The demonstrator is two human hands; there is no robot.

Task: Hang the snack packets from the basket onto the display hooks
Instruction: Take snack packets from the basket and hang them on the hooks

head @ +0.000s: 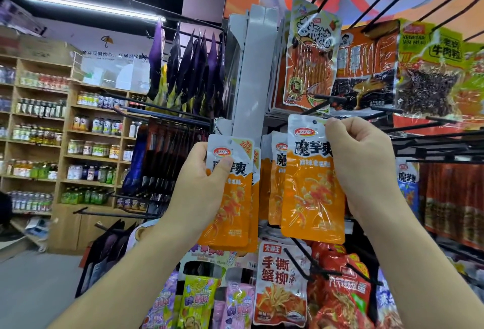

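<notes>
My right hand pinches the top right corner of an orange and white snack packet, held up in front of matching packets hanging on the rack. A black display hook juts out just above the packet's top edge. My left hand grips a small stack of the same orange packets, thumb across the front one, to the left of the white rack post. The basket is out of view.
Black hooks stick out at right, some bare. Orange and green packets hang above, red and white ones below. Purple packets hang on the left face. Wooden shelves of bottles stand far left.
</notes>
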